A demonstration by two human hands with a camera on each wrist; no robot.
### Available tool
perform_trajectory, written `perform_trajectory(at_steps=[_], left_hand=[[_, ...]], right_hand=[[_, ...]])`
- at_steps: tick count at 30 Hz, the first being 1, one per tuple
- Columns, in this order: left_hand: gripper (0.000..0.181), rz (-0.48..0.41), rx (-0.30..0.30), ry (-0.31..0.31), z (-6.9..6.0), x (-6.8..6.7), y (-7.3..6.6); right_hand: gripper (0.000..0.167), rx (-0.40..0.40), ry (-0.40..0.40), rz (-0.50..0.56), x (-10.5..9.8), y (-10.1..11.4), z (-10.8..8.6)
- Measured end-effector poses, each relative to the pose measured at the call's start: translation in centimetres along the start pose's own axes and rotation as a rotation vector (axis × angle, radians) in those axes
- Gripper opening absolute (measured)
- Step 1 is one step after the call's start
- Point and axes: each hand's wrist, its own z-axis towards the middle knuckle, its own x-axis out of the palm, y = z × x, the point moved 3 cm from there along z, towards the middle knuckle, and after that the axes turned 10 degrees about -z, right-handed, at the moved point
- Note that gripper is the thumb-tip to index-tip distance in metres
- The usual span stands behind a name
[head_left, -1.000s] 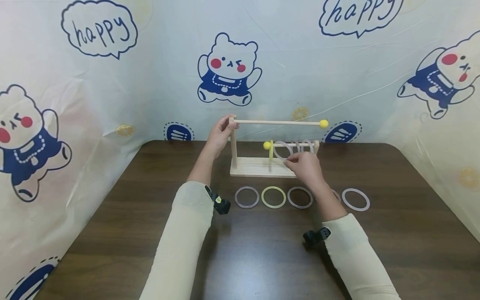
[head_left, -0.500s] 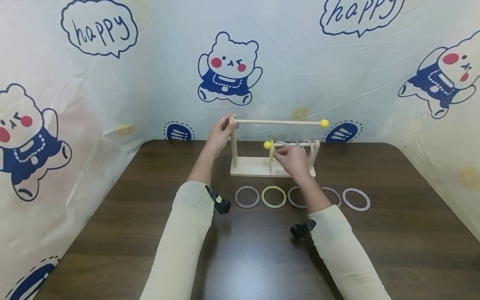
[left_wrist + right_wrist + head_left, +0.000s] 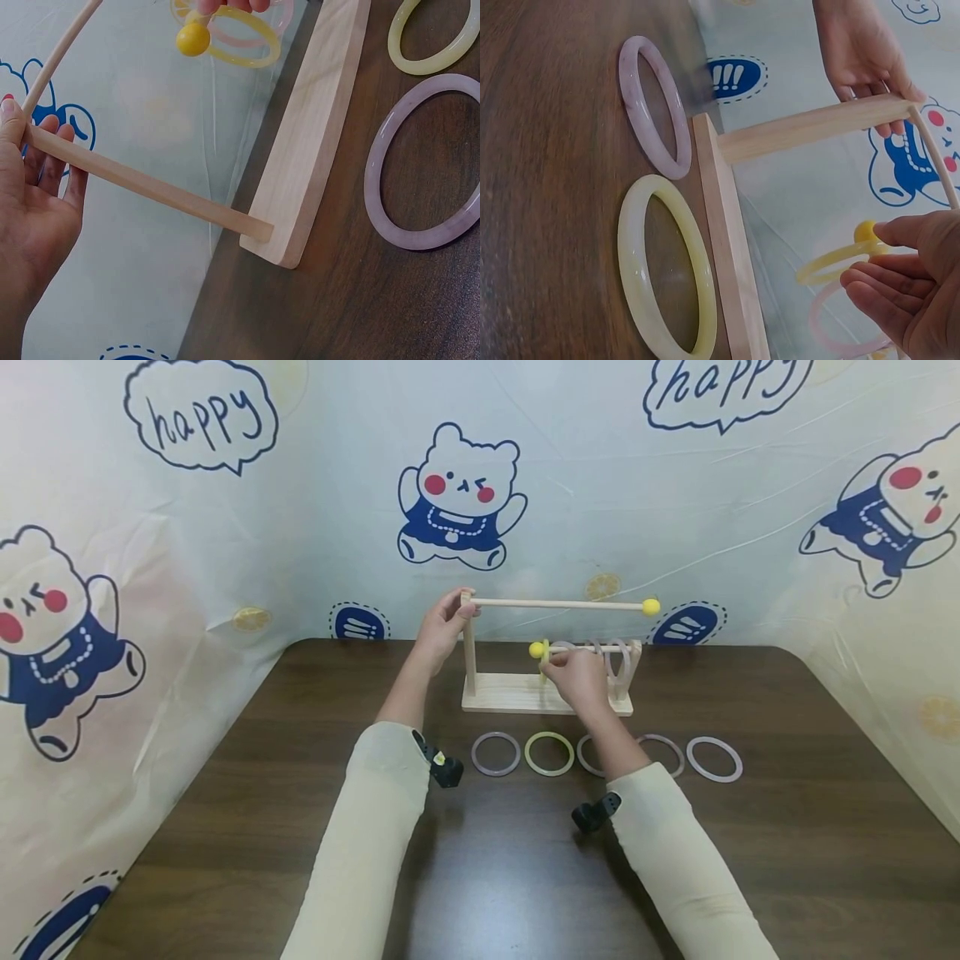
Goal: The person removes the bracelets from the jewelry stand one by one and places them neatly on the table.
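A wooden bangle stand (image 3: 510, 693) has two rods at different heights, each tipped with a yellow ball. My left hand (image 3: 441, 631) grips the top of its left post (image 3: 142, 176), where the upper rod (image 3: 558, 604) joins. On the lower rod hang a yellow bangle (image 3: 832, 260), right beside the yellow ball (image 3: 537, 649), and several pale bangles (image 3: 617, 658) further right. My right hand (image 3: 581, 681) pinches the yellow bangle between thumb and fingers; in the head view it covers part of that bangle and of the rod.
Along the table (image 3: 300, 827) before the stand lies a row of bangles: a lilac one (image 3: 475, 754), a yellow-green one (image 3: 528, 754) and several pale ones, one partly behind the right forearm. A patterned sheet (image 3: 337, 510) hangs close behind the stand.
My right hand has moved left along the lower rod, from a pale bangle to the yellow one by the ball. My left hand stays on the post.
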Motion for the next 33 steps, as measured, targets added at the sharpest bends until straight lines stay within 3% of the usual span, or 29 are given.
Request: perform_trajectory(at_steps=[7, 16, 21, 33], left_hand=[[0.039, -0.011, -0.020, 0.008, -1.1, 0.5, -1.5], [0.042, -0.021, 0.008, -0.003, 0.2, 0.0, 0.4], [0.041, -0.002, 0.033, -0.006, 0.2, 0.0, 0.5], [0.043, -0.008, 0.014, -0.009, 0.2, 0.0, 0.4]], right_hand=[[0.023, 0.027, 0.018, -0.009, 0.2, 0.1, 0.2], [0.020, 0.041, 0.025, 0.007, 0.3, 0.3, 0.3], [0.018, 0.033, 0.017, 0.029, 0.2, 0.3, 0.5], [0.019, 0.052, -0.052, 0.079, 0.2, 0.4, 0.3]])
